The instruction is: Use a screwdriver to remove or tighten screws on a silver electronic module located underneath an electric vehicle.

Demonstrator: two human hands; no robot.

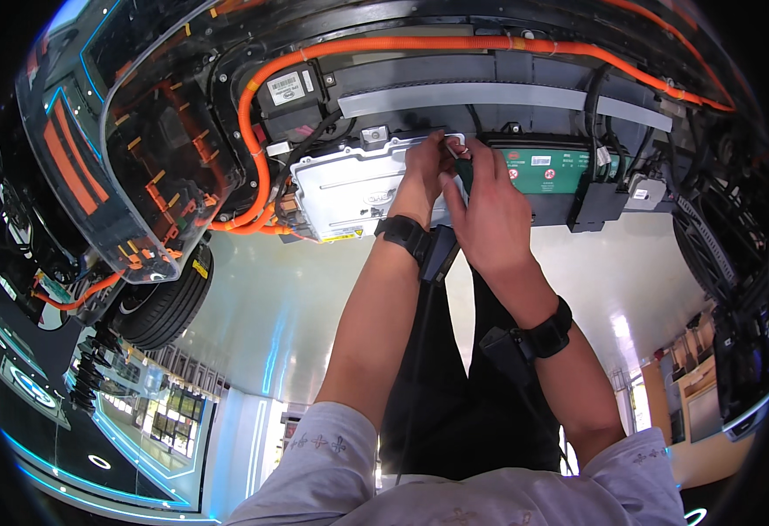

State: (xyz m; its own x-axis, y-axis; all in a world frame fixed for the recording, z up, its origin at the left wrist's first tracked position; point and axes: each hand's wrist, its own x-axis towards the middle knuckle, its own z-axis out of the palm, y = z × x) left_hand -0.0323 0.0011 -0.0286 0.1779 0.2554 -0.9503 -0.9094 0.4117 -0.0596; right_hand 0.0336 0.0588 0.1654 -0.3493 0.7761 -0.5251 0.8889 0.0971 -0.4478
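My left hand (pixel 428 171) and my right hand (pixel 491 206) meet at the upper right corner of a silver metal housing (pixel 340 197). The left fingers are bent and pinched together at its edge; what they hold is hidden. My right fingers are closed around a dark green handle (pixel 464 172), mostly covered, so its kind cannot be told. A small pale piece (pixel 456 149) shows between the fingertips of both hands. Just right of my right hand is a green battery-like box (pixel 542 180) with white labels.
A thick orange cable (pixel 402 44) arches over the housing and runs down its left side. Above it lies a grey metal strip (pixel 489 103). A clear cover (pixel 161 167) and a tyre (pixel 170 302) are at the left. A black bracket (pixel 596 206) stands right.
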